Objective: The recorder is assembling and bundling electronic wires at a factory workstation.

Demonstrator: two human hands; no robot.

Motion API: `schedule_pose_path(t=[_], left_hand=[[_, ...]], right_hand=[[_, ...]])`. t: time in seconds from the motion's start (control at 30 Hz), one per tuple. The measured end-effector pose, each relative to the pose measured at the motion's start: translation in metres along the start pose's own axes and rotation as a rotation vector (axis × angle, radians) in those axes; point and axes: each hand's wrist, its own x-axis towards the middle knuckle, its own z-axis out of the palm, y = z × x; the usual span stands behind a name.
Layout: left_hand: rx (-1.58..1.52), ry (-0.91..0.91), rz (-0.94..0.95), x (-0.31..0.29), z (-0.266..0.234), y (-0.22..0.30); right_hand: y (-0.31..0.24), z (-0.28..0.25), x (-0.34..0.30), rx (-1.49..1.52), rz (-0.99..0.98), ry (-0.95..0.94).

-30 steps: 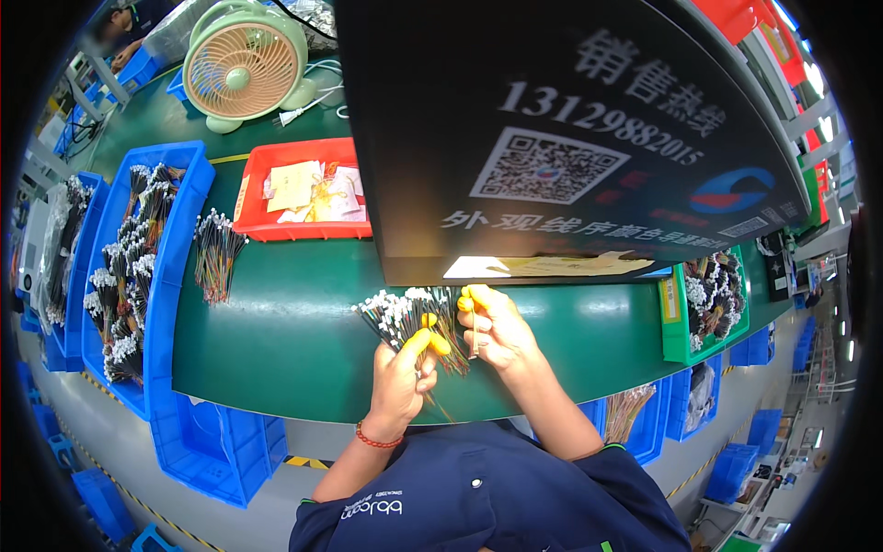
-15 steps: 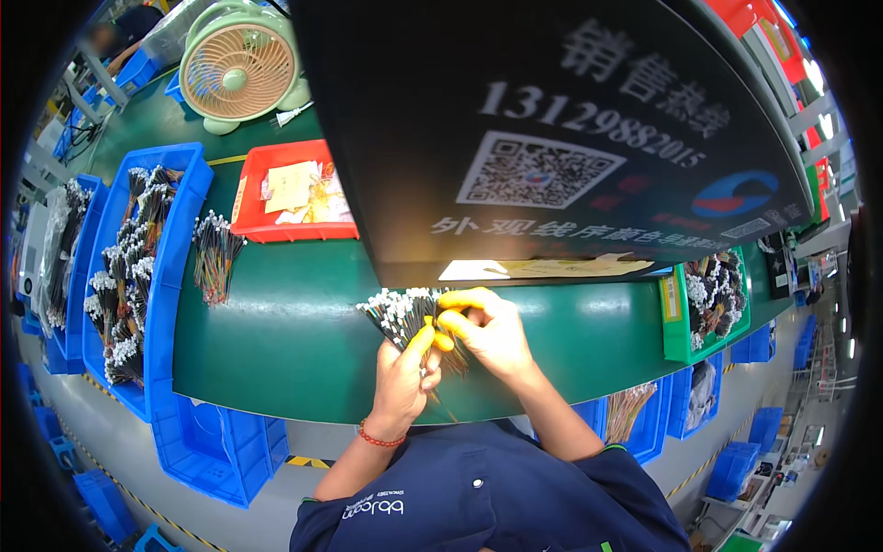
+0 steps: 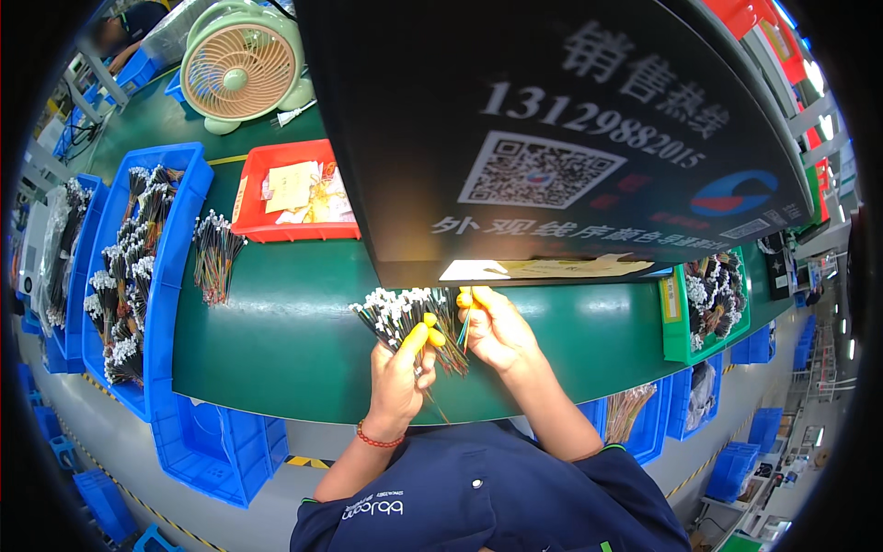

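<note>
My left hand, yellow covers on its fingertips, is closed round a bundle of cables with white connectors at their far ends. Dark and coloured wires fan out below the connectors, their tails over the green table. Just right of the bundle, my right hand pinches a thin wire cable between yellow-covered fingertips. The cable's top end is hidden by those fingers. Both hands work just in front of a large black box-shaped machine with a lit strip at its lower edge.
On the green table, another cable bundle lies left, beside a blue bin of cables. A red tray with packets and a fan stand farther back. At right is a green bin of cables.
My right hand has drawn slightly right, away from the bundle, and a separate cable now shows in its fingers. The left hand still grips the bundle in nearly the same place.
</note>
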Motion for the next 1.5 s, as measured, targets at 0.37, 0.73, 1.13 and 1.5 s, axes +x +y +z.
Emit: schedule_pose_path(t=[0.37, 0.73, 1.13, 1.5], left_hand=[[-0.053, -0.017, -0.028, 0.001, 0.001, -0.002], [0.057, -0.037, 0.015, -0.001, 0.003, -0.007], [0.020, 0.006, -0.048, 0.000, 0.000, -0.001], [0.037, 0.022, -0.015, 0.001, 0.000, -0.001]], right_hand=[[0.014, 0.020, -0.019, -0.888, -0.418, -0.095], [0.016, 0.023, -0.021, -0.736, -0.361, -0.055], [-0.017, 0.003, -0.009, -0.016, 0.150, -0.095], [-0.010, 0.012, -0.008, 0.282, 0.202, -0.128]])
